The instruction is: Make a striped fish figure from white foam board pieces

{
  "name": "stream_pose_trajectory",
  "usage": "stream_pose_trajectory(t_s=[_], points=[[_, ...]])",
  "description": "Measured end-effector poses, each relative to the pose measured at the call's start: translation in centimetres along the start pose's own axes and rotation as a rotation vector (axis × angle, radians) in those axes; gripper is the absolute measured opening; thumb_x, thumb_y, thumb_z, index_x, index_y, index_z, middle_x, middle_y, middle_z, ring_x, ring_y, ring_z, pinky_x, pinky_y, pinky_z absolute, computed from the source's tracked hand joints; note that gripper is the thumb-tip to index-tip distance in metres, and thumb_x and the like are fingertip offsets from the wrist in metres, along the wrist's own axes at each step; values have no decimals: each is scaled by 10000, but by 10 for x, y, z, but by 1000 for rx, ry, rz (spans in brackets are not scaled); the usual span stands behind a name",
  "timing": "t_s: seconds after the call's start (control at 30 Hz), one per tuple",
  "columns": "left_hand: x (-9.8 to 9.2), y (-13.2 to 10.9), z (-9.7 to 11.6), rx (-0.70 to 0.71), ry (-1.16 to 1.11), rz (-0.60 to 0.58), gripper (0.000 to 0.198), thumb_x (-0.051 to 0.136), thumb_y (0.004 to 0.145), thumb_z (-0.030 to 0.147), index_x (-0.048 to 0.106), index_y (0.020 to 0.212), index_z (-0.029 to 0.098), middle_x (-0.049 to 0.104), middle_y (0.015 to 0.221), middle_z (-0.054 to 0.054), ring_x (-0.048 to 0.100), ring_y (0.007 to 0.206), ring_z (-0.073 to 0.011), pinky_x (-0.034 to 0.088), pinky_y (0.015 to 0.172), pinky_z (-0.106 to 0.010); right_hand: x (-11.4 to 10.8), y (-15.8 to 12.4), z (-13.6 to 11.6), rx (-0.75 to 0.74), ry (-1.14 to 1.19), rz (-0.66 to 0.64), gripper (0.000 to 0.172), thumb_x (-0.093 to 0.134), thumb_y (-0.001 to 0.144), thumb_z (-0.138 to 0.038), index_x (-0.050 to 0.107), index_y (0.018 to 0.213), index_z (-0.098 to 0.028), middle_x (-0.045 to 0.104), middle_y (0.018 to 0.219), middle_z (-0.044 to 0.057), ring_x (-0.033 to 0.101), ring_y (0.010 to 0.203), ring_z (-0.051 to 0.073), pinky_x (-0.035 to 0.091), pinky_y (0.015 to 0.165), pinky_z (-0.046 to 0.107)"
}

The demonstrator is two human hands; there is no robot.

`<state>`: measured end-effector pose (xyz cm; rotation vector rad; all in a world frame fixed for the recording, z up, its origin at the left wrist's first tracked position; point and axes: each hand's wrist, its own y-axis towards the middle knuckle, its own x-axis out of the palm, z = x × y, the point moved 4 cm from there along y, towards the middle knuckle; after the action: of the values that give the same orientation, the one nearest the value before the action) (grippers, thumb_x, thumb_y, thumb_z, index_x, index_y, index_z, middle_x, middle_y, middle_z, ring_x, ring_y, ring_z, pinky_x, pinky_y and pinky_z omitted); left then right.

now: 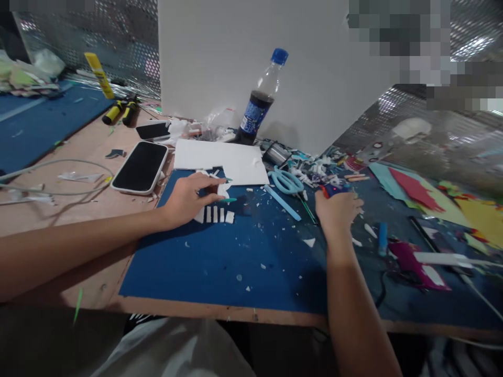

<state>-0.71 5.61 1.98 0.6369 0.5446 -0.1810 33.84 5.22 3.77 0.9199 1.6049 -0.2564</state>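
My left hand point(187, 198) is closed in a pinch, thumb and fingertips on a small white cut piece point(223, 190) just above the blue cutting mat point(236, 267). Several small white strips point(215, 214) lie in a row below those fingers. A white foam-like sheet point(243, 162) with a notch in its front edge rests behind the hand. At the right, my right hand point(338, 213) is closed around a dark blue object with a red part point(334, 189); most of it is hidden, so its kind is unclear. Light-blue-handled scissors point(287, 181) lie between the hands.
A cola bottle point(256, 107) stands tilted in view behind the sheet. A phone point(140, 167) and yellow-black pliers point(120, 111) lie left. Scraps point(314, 167) are heaped at the back. A magenta glue gun point(418, 264) and coloured sheets point(418, 188) lie right.
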Motion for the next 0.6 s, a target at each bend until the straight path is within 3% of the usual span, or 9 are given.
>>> stream_pose_trajectory(t_s=[0.07, 0.17, 0.3, 0.37, 0.43, 0.47, 0.5, 0.57, 0.6], points=[[0, 0, 0, -8, -27, -6, 275, 631, 854, 359, 711, 1053, 187, 710, 784, -51, 597, 704, -153, 520, 648, -280, 10, 3, 5, 48, -33, -84, 720, 631, 713, -299, 418, 1210, 177, 454, 1206, 399, 422, 1197, 456, 332, 972, 540], [0, 1, 1, -10, -82, -23, 289, 660, 833, 343, 715, 1049, 159, 710, 794, -59, 605, 717, -153, 533, 688, -288, 15, -2, 6, 108, -26, -105, 858, 656, 709, -385, 347, 1277, 179, 378, 1279, 440, 367, 1242, 493, 306, 972, 593], [0, 1, 0, 8, -141, -50, 306, 685, 814, 349, 711, 1068, 181, 712, 829, -58, 614, 733, -154, 544, 709, -301, -1, -15, -6, 54, -2, 13, 994, 674, 685, -525, 302, 1321, 141, 256, 1374, 452, 274, 1279, 527, 236, 971, 670], [1, 1, 1, 14, -176, -62, 300, 684, 816, 356, 710, 1077, 211, 712, 828, -53, 613, 737, -161, 548, 710, -320, -15, -26, -19, -87, 59, 157, 891, 619, 718, -591, 400, 1250, 90, 327, 1337, 425, 316, 1249, 507, 270, 942, 661], [3, 1, 5, 23, -222, -82, 297, 683, 820, 357, 705, 1091, 238, 712, 843, -53, 613, 779, -178, 548, 723, -342, -25, -42, -37, -292, 235, 186, 663, 454, 808, -656, 544, 1030, -38, 518, 1146, 317, 458, 1126, 409, 354, 899, 587], [5, 2, 7, 29, -235, -94, 298, 690, 817, 353, 702, 1096, 251, 711, 866, -55, 614, 817, -190, 545, 742, -354, -25, -52, -48, -422, 368, 84, 586, 364, 850, -662, 563, 892, -112, 589, 968, 220, 534, 997, 331, 407, 853, 514], [6, 2, 11, 39, -236, -104, 299, 702, 810, 344, 701, 1098, 262, 710, 901, -57, 612, 865, -202, 538, 774, -369, -22, -65, -60, -559, 516, -114, 555, 301, 878, -656, 548, 800, -165, 602, 824, 131, 569, 849, 255, 444, 786, 435], [9, 2, 18, 68, -201, -117, 303, 734, 786, 318, 705, 1085, 280, 696, 1005, -62, 601, 969, -223, 510, 861, -405, -14, -94, -79, -734, 745, -525, 536, 274, 903, -641, 535, 748, -198, 580, 699, 40, 542, 662, 165, 445, 664, 321], [10, 1, 21, 82, -174, -121, 304, 747, 774, 305, 707, 1075, 287, 680, 1062, -62, 591, 1015, -230, 490, 901, -422, -13, -106, -85, -768, 812, -628, 527, 289, 907, -634, 541, 751, -198, 572, 684, 22, 522, 626, 144, 426, 624, 292]])
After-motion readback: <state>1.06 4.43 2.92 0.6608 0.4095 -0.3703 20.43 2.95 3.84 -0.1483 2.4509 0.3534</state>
